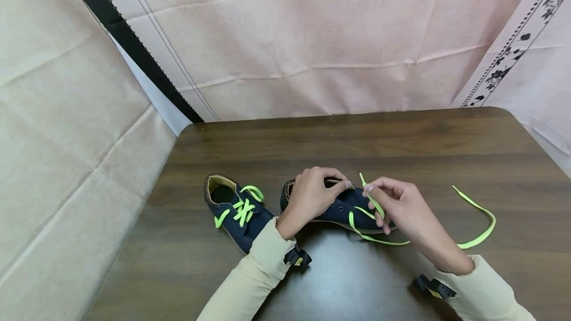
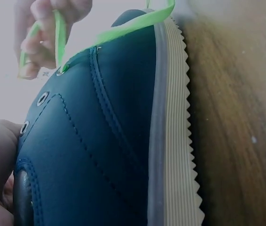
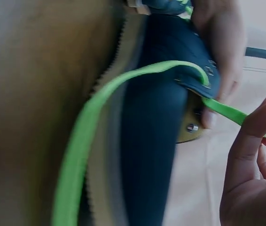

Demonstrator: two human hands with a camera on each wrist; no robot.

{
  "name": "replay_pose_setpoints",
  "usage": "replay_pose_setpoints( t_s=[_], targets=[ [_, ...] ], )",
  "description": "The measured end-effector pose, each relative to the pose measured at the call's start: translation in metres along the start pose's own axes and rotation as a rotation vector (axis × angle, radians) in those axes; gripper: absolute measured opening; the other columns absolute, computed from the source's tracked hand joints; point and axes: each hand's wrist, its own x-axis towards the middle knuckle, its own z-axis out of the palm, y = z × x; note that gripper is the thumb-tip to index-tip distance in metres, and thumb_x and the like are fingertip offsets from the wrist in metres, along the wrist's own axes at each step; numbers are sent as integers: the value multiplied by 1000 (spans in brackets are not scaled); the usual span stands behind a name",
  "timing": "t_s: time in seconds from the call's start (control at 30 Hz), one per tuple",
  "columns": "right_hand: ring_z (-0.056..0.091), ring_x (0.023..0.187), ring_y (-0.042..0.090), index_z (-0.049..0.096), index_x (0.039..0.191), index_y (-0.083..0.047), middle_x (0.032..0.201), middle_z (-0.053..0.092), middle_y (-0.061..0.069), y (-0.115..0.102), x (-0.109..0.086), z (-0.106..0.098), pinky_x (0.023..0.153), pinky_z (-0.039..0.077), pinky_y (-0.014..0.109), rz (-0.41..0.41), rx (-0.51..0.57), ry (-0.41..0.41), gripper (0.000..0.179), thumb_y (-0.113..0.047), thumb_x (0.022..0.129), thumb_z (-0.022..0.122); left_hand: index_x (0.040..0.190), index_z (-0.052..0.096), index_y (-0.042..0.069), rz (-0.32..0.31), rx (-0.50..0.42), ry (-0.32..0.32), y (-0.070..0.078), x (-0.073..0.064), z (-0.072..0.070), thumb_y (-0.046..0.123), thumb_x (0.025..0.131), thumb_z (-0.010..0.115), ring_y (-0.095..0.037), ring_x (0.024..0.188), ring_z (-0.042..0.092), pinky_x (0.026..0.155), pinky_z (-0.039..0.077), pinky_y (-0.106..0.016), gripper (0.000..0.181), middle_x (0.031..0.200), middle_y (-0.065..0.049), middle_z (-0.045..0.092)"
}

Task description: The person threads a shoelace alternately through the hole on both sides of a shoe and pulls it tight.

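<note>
A navy shoe with a pale ridged sole lies on the table, toe to the right. My left hand grips its upper beside the foot opening, thumb near the eyelet flap. Between thumb and fingertips, my right hand pinches a flat neon-green shoelace above the toe end. In the right wrist view the lace runs through an eyelet at the flap's toe end, and the stretch under the flap leads to my right fingers. Bare metal-rimmed eyelets show in the left wrist view.
To the left stands a second navy shoe, its green lace crossed over the front; my left forearm partly covers it. The lace's loose end curves across the wooden table at right. Pale cloth hangs behind the table.
</note>
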Motion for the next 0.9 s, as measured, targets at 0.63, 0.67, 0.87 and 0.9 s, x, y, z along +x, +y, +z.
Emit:
replay_pose_setpoints(
  t_s=[0.63, 0.67, 0.87, 0.9],
  targets=[
    [57, 52, 17, 69, 107, 2, 68, 61, 6, 15, 18, 5, 50, 52, 32, 139, -73, -122, 25, -18, 109, 55, 106, 83, 27, -56, 45, 47, 2, 0, 4, 34, 104, 70, -13, 38, 29, 41, 21, -23, 15, 48, 6, 45],
    [57, 53, 17, 70, 106, 2, 70, 61, 6, 14, 18, 5, 50, 51, 32, 139, -81, -126, 25, -19, 109, 55, 107, 83, 27, -55, 47, 48, 2, 0, 4, 34, 104, 70, -13, 38, 29, 41, 21, -23, 15, 48, 6, 45],
    [55, 52, 15, 69, 95, -2, 75, 64, 6, 11, 25, 7, 48, 49, 30, 150, -99, -137, 26, -19, 108, 54, 107, 83, 27, -65, 49, 52, 0, 0, 3, 35, 104, 70, -14, 37, 27, 40, 19, -23, 15, 47, 5, 44],
    [54, 51, 14, 69, 95, -2, 73, 64, 6, 11, 26, 7, 47, 48, 30, 149, -99, -134, 26, -19, 108, 54, 107, 83, 27, -65, 46, 51, 1, 0, 3, 34, 104, 70, -14, 37, 27, 40, 19, -23, 15, 47, 5, 44]
  ],
)
